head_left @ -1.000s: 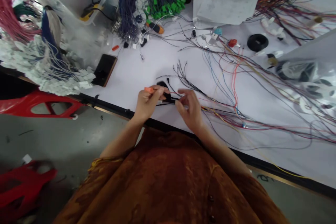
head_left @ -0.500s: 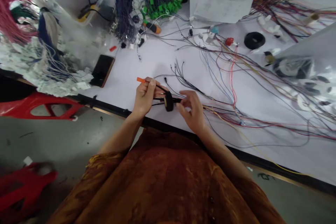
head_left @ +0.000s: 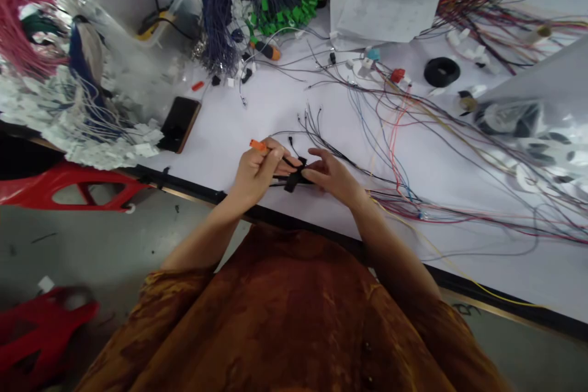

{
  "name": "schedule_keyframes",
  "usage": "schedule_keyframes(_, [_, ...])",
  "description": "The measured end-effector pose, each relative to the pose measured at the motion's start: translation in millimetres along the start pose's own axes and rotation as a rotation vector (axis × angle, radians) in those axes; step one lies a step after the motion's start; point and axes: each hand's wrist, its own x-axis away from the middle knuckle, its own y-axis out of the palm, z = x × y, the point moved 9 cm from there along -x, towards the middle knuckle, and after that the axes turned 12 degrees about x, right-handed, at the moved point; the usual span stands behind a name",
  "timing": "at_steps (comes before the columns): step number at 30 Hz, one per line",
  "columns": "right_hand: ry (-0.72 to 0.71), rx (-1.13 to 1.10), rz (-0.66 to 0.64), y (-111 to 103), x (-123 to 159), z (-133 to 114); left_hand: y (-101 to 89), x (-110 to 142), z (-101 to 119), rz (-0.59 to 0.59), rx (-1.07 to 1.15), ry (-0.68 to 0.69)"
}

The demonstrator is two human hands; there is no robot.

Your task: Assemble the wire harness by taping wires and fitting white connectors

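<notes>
Right hand [head_left: 334, 179] moved in to black tape [head_left: 293, 182], can't tell its grip; left hand [head_left: 255, 173] clamped on orange-connector lead [head_left: 288, 162].

Left hand [head_left: 257, 174]: holds an orange plug [head_left: 258, 145]
Right hand [head_left: 333, 179]: touches the black tape [head_left: 291, 183]
Phone [head_left: 180, 124]: lies on the white table [head_left: 271, 98]

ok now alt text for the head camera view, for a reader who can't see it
A person's left hand and right hand meet at a small black item above a white table, with an orange piece poking out of the left hand. Loose wires trail rightward; a phone, a dark blue cable bundle and paper sheets lie beyond.
</notes>
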Motion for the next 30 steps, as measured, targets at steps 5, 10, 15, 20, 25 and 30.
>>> schedule_keyframes(5, [0.145,-0.406,0.002,8.5,-13.6,-1.9,17.5,15.3,13.0,-0.129,-0.122,0.088])
schedule_keyframes(10, [0.107,-0.493,0.142,-7.8,-11.2,14.9,-39.6,9.4,-57.2,0.351,0.308,-0.068])
schedule_keyframes(15, [0.045,-0.367,0.178,-11.0,3.8,35.5,-11.0,-2.1,-103.5,0.156,0.405,-0.194])
schedule_keyframes(20, [-0.142,0.252,0.366,-32.8,18.7,15.8,5.1,-2.0,-98.0,0.124,0.274,-0.167])
schedule_keyframes(25, [-0.502,0.709,0.213,-8.1,5.0,-34.3,4.9,-4.7,-82.0,0.066,0.2,-0.032])
schedule_keyframes(30, [-0.473,0.711,-0.105,17.5,-20.2,-34.0,5.5,2.4,-72.4,0.022,0.047,0.114])
